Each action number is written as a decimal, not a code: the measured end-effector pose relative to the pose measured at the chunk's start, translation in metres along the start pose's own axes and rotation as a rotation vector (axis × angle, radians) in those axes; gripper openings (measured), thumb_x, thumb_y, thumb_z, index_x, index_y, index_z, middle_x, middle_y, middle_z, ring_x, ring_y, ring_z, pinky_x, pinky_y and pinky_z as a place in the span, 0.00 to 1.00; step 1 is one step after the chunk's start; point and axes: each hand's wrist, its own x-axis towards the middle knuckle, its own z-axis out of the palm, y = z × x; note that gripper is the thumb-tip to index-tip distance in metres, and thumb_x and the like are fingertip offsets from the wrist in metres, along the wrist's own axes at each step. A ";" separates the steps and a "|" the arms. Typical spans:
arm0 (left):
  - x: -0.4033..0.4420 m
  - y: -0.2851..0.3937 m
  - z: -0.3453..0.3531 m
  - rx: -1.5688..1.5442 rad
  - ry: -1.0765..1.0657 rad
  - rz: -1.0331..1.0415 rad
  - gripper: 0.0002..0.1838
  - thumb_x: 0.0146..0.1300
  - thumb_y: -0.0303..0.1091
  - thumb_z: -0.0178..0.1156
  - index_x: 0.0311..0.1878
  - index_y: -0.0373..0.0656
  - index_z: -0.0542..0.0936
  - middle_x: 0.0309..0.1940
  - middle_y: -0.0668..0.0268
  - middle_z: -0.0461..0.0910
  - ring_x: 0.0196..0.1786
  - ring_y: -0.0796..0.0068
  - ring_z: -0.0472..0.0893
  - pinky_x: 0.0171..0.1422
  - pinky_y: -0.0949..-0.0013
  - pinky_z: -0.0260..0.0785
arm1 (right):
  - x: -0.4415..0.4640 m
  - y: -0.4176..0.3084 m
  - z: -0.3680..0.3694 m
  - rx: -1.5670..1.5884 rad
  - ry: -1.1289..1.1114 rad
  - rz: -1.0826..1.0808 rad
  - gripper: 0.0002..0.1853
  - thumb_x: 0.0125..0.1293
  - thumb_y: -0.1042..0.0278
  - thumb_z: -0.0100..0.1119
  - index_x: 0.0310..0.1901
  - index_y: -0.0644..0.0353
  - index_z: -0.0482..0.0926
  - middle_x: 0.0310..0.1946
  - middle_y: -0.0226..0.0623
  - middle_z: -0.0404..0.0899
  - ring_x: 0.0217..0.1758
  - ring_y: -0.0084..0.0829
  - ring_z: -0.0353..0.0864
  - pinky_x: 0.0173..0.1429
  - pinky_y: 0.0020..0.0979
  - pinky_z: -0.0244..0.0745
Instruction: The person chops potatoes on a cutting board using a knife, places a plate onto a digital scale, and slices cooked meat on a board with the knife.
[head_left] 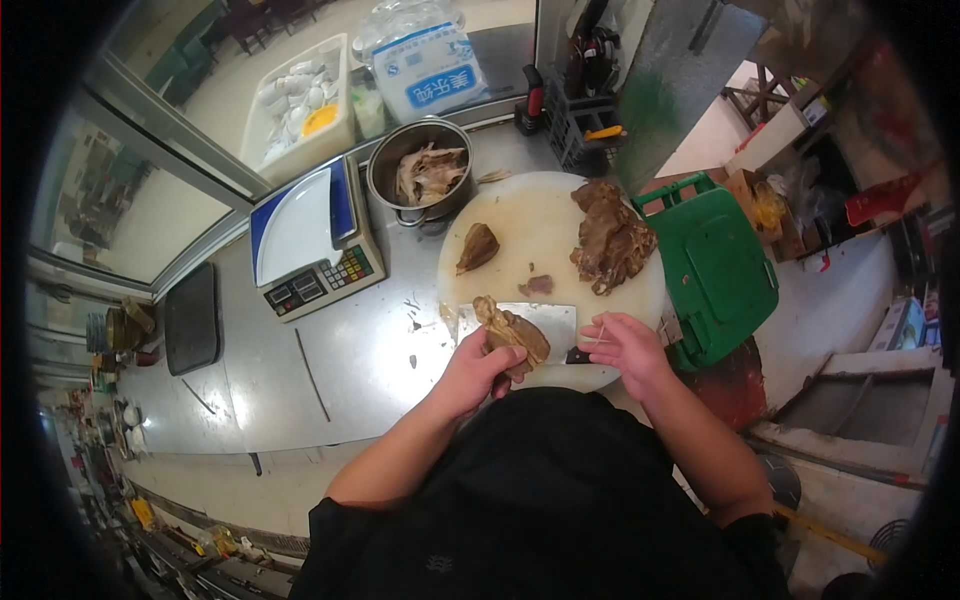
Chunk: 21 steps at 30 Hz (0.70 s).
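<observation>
My left hand (473,376) is closed around a brown piece of cooked meat (516,333), thumb on top, above the near part of a round white cutting board (535,215). Under the meat lies a cleaver (553,319), its blade flat on the board and its dark handle pointing right. Beside that handle, my right hand (628,352) has its fingers drawn together; a thin pale strand seems to be at the fingertips, too small to name. A large heap of cooked meat (610,240), a smaller chunk (478,247) and a small reddish scrap (537,285) rest on the board.
Left of the board stand a steel pot (380,178) with cooked meat and a digital scale (320,283) bearing a white tray (295,230). A green lidded bin (715,275) adjoins the board's right side. Behind are a white crate (345,110) and a grey basket (578,130).
</observation>
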 end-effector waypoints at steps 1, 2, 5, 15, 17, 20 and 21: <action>0.000 -0.001 0.000 -0.005 0.006 -0.007 0.14 0.64 0.31 0.60 0.50 0.36 0.73 0.33 0.60 0.80 0.28 0.76 0.79 0.21 0.76 0.66 | 0.011 0.010 -0.007 0.000 0.000 0.000 0.12 0.74 0.60 0.54 0.49 0.59 0.75 0.43 0.45 0.84 0.43 0.36 0.86 0.44 0.33 0.80; 0.000 -0.001 0.000 -0.011 0.012 -0.013 0.14 0.64 0.31 0.60 0.50 0.36 0.72 0.33 0.60 0.80 0.28 0.76 0.79 0.21 0.76 0.66 | 0.024 0.022 -0.017 0.020 -0.001 0.076 0.12 0.72 0.60 0.56 0.48 0.59 0.76 0.42 0.44 0.84 0.44 0.36 0.86 0.45 0.33 0.80; -0.004 -0.002 0.000 -0.005 0.017 -0.018 0.15 0.64 0.31 0.60 0.50 0.36 0.72 0.33 0.60 0.80 0.27 0.76 0.79 0.21 0.76 0.66 | 0.040 0.031 -0.015 0.028 -0.002 0.208 0.13 0.70 0.61 0.60 0.48 0.60 0.76 0.41 0.42 0.83 0.45 0.36 0.86 0.45 0.33 0.80; -0.016 -0.002 -0.005 0.018 0.045 -0.026 0.17 0.64 0.32 0.60 0.52 0.35 0.72 0.32 0.60 0.79 0.27 0.75 0.78 0.21 0.76 0.66 | 0.058 -0.101 0.120 -0.194 -0.255 -0.258 0.27 0.72 0.56 0.59 0.64 0.66 0.70 0.52 0.39 0.80 0.53 0.32 0.81 0.58 0.38 0.74; -0.019 -0.004 -0.009 -0.029 0.083 0.038 0.15 0.65 0.32 0.61 0.51 0.35 0.74 0.33 0.60 0.82 0.24 0.78 0.77 0.23 0.77 0.65 | 0.061 -0.077 0.109 -0.208 -0.303 -0.216 0.25 0.71 0.57 0.60 0.63 0.66 0.71 0.51 0.39 0.80 0.52 0.31 0.81 0.57 0.37 0.74; -0.020 -0.006 -0.020 -0.131 0.065 0.072 0.20 0.63 0.33 0.58 0.55 0.31 0.73 0.38 0.52 0.83 0.28 0.72 0.80 0.22 0.75 0.68 | 0.060 -0.026 0.075 -0.299 -0.332 -0.068 0.20 0.67 0.58 0.63 0.54 0.62 0.77 0.43 0.32 0.78 0.45 0.28 0.80 0.51 0.30 0.73; -0.021 -0.006 -0.023 -0.143 0.043 0.086 0.21 0.64 0.36 0.58 0.55 0.30 0.73 0.40 0.50 0.83 0.28 0.71 0.81 0.23 0.75 0.70 | 0.061 -0.008 0.060 -0.418 -0.335 -0.119 0.20 0.67 0.58 0.64 0.54 0.63 0.78 0.43 0.33 0.80 0.44 0.28 0.80 0.51 0.30 0.74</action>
